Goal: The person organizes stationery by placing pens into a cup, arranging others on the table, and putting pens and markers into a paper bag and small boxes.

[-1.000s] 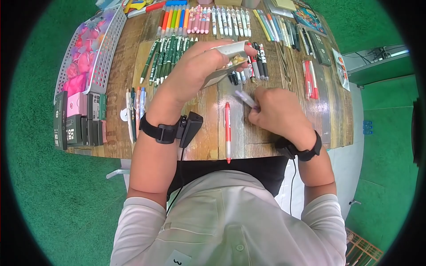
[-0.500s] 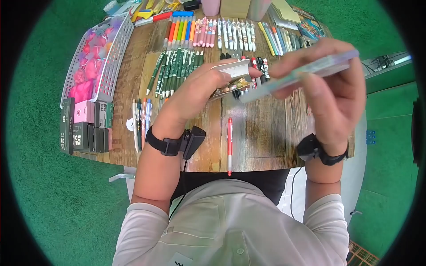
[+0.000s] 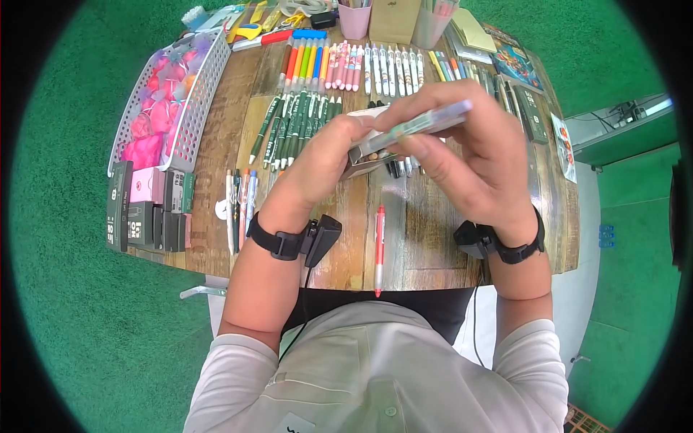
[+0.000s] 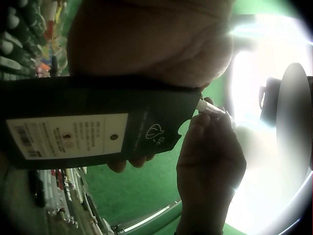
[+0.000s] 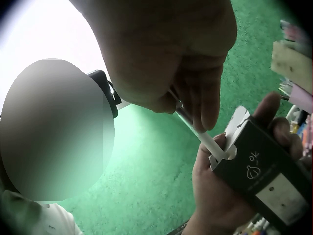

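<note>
My left hand point(image 3: 323, 159) grips a dark green cardboard pen box point(image 5: 269, 169), whose white-lined flap stands raised. A printed white label point(image 4: 73, 137) lies on one side of the box. Pen ends show inside its mouth in the head view. With thumb and fingers my right hand point(image 3: 487, 162) pinches a translucent pen point(image 3: 433, 124) with a pale purple end. In the right wrist view the pen's far end is right at the box's mouth, slanting downward. A red-and-white pen point(image 3: 380, 245) lies on the table between the forearms.
Rows of green pens point(image 3: 299, 126), pink pens point(image 3: 343, 66) and white pens point(image 3: 393, 70) lie across the wooden table point(image 3: 426, 245). At left stand a white basket point(image 3: 198, 108) of pink packets and small boxes point(image 3: 148, 209). Cups point(image 3: 354, 20) stand at the back.
My right hand has lifted the translucent pen from low over the table, then brought it left to the box's mouth. The left hand still holds the box; the head view has shifted slightly.
</note>
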`<action>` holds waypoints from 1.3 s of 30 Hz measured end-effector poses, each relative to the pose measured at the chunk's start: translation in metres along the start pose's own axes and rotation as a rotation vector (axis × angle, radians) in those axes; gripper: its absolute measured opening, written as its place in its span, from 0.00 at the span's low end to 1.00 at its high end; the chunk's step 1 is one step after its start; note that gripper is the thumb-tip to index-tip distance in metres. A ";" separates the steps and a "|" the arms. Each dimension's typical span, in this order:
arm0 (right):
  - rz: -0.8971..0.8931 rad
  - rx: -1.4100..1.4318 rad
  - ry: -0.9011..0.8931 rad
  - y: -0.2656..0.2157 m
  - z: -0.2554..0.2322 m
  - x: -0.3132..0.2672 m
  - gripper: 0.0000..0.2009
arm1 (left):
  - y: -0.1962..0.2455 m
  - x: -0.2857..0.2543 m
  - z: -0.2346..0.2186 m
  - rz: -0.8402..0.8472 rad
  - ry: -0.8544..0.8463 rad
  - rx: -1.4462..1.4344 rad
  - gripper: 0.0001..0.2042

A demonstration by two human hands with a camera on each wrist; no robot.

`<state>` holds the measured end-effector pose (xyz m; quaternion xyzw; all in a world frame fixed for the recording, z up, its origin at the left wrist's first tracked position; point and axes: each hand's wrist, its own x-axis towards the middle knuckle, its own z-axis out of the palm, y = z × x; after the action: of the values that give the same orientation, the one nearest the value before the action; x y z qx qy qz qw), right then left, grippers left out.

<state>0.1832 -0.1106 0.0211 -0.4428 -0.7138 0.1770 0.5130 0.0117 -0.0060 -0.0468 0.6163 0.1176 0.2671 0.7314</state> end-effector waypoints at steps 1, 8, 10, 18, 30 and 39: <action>-0.093 -0.045 0.024 0.006 0.003 0.001 0.11 | -0.002 0.000 -0.003 0.000 -0.001 0.001 0.26; -0.175 -0.284 -0.119 0.008 0.014 0.006 0.15 | -0.015 0.004 -0.013 0.064 -0.039 -0.073 0.25; -0.176 -0.284 -0.106 0.002 0.013 0.007 0.14 | -0.014 0.004 -0.013 0.041 -0.041 -0.121 0.26; -0.290 -0.277 0.019 0.008 0.010 0.008 0.14 | -0.015 -0.001 -0.004 0.022 0.154 -0.040 0.25; -0.343 -0.337 -0.014 0.023 0.016 0.010 0.09 | -0.022 0.001 -0.010 0.049 0.190 -0.069 0.24; -0.252 -0.321 -0.058 0.021 0.011 0.007 0.09 | -0.010 0.003 -0.006 0.022 0.082 -0.203 0.18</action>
<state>0.1819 -0.0915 0.0055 -0.4208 -0.7970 0.0083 0.4331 0.0133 0.0001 -0.0569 0.5286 0.1131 0.3108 0.7818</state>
